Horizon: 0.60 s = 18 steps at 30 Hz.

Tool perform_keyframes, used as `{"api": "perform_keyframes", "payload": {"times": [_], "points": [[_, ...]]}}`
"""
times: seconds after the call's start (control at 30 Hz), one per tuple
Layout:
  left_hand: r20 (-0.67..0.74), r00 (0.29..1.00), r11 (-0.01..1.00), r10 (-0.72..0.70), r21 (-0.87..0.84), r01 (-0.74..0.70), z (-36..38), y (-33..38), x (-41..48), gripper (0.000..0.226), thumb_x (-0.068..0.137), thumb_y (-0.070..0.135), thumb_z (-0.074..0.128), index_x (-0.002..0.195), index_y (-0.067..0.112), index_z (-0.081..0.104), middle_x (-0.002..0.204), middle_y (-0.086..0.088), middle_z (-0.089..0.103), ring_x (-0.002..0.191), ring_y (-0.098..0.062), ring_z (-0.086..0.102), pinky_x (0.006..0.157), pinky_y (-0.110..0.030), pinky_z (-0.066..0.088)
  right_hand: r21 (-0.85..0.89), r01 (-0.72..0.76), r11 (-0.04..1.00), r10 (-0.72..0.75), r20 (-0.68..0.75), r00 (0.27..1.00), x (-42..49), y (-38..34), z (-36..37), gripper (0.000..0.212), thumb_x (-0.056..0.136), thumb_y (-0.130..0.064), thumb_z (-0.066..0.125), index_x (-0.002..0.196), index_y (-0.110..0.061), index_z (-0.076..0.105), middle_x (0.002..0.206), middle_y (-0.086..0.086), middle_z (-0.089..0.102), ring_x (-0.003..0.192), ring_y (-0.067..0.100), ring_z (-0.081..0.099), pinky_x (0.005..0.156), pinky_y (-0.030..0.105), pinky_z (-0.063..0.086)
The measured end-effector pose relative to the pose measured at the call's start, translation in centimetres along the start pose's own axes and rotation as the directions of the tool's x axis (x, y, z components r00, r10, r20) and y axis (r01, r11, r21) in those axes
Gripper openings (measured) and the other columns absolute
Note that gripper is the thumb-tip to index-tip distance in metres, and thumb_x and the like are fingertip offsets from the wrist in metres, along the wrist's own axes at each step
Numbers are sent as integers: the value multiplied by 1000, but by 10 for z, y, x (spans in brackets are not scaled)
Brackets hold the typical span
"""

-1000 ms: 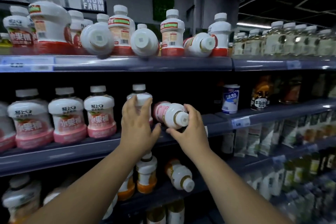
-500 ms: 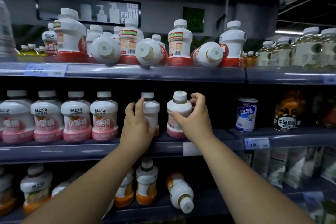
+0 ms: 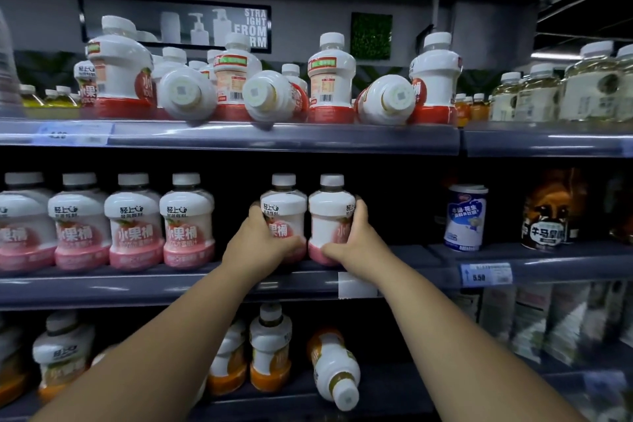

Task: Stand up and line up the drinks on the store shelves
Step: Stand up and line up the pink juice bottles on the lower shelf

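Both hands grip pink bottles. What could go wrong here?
The left pink bottle in the left hand and right pink bottle in the right hand stand at the middle shelf edge; a nudge could tip one off. Toppled bottles lie at the top shelf lip; a jolt might roll them down.

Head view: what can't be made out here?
Head view: left pink bottle, lower label covered by the left hand.
Head view: right pink bottle, label turned aside and partly under the right hand.
Head view: top-shelf price tag, digits blurred.
Head view: orange bottle on the bottom shelf, partly behind the left forearm.
Head view: pale bottle, cut off by the right edge.
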<state>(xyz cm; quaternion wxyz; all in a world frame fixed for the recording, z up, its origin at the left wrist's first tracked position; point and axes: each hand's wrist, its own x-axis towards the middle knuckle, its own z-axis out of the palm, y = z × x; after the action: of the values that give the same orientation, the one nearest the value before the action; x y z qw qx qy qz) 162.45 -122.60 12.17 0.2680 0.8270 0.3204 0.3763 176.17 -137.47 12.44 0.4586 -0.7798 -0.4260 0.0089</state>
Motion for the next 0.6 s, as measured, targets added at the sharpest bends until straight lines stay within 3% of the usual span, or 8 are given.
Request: {"api": "perform_keyframes", "payload": {"times": [0.07,0.2,0.43,0.6], "points": [[9,1000,998,25,50,-25,1,-3,-3,81,55,72,71,115,30,36,107,6,64,95,-23,64,84,-42,54,-19,2,1000,-2,-29,1000,-3,1,1,119,49,-63,73,147,-38,10,134,-6,58,112,20,61,96,41,51],[-109,991,985,70,164,-52,3,-4,-11,78,59,78,72,106,25,39,100,7,64,90,-22,64,72,-38,52,-141,4,990,-24,-142,990,-7,2,7,118,52,-69,82,145,-30,22,138,-4,55,122,23,57,93,36,48],[-85,979,968,184,188,-166,-2,-10,-19,77,61,83,65,111,30,39,103,12,62,93,-17,64,75,-38,53,-161,40,986,-64,-144,988,-8,6,5,109,61,-66,78,147,-32,22,137,-4,58,121,22,58,90,32,46],[-46,982,976,184,123,-177,-14,-9,-24,78,66,69,76,119,24,39,111,7,63,98,-19,63,79,-39,54,-152,61,986,-82,-135,987,-11,1,5,111,59,-65,81,148,-30,25,137,-5,59,120,19,60,91,33,48]]}}
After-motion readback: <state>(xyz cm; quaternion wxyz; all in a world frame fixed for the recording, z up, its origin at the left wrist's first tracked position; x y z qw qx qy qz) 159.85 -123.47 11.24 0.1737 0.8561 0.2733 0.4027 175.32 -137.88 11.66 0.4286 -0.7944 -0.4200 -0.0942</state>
